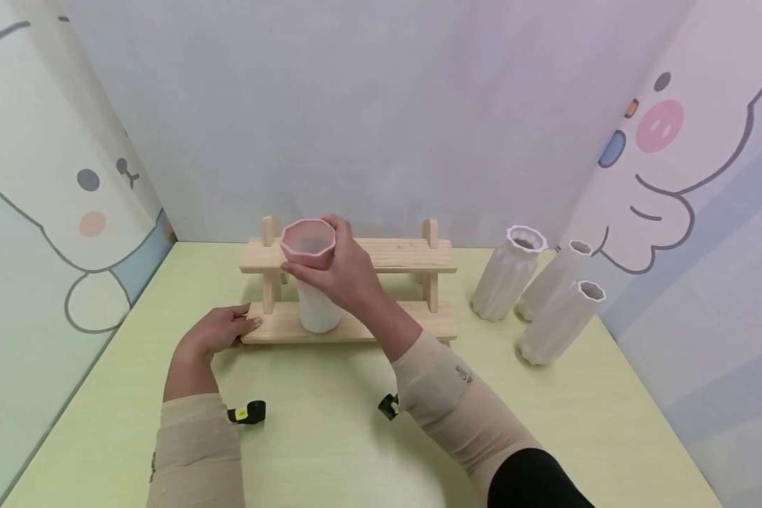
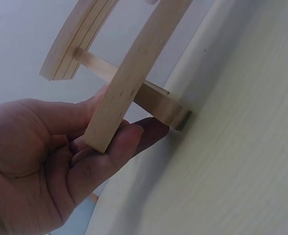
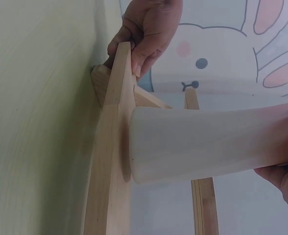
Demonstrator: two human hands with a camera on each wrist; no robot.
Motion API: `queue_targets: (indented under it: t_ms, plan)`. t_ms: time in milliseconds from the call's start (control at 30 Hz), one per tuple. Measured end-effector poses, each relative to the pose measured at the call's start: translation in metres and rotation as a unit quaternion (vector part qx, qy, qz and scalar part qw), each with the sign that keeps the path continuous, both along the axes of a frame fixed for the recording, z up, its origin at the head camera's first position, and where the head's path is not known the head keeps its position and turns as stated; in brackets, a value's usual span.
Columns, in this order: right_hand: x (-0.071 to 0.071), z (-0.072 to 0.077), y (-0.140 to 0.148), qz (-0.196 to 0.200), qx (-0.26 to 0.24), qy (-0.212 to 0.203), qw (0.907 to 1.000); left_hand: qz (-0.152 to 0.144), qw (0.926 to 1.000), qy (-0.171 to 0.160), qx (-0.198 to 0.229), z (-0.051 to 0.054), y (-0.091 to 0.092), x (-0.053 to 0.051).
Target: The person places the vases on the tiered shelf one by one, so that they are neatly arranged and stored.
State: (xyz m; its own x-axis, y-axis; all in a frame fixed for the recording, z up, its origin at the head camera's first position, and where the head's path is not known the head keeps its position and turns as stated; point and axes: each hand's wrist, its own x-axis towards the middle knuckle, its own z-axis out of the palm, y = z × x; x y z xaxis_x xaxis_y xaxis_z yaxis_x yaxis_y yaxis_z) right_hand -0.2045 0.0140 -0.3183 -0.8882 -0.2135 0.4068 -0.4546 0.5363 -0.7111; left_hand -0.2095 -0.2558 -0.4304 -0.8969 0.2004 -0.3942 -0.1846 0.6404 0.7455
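My right hand [image 1: 349, 271] grips a vase with a faceted pink rim [image 1: 308, 243] and a white lower body [image 1: 319, 310], thumb and fingers around its upper part. It stands upright at the lower board [image 1: 387, 321] of a two-tier wooden shelf, left of the middle. In the right wrist view the white base [image 3: 154, 147] is at the board's face; whether it rests fully on it I cannot tell. My left hand [image 1: 219, 329] pinches the left end of that lower board, thumb above and fingers beneath, as the left wrist view shows on the board end [image 2: 105, 132].
Three white vases stand to the right of the shelf: a fluted one [image 1: 508, 275], a slim one behind [image 1: 555, 279] and another nearer the front [image 1: 559, 328]. The upper board [image 1: 394, 254] lies behind the held vase. Grey and cartoon-printed walls [image 1: 387, 127] enclose the pale green table [image 1: 317, 444].
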Motion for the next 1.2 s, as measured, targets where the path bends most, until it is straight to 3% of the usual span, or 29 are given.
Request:
queue_targets:
  t_ms: [1200]
  plan:
    - [-0.006,-0.006,-0.025,0.013,0.003,-0.016,0.9998,-0.002,1.0,0.003,0.003,0.001,0.002,0.002]
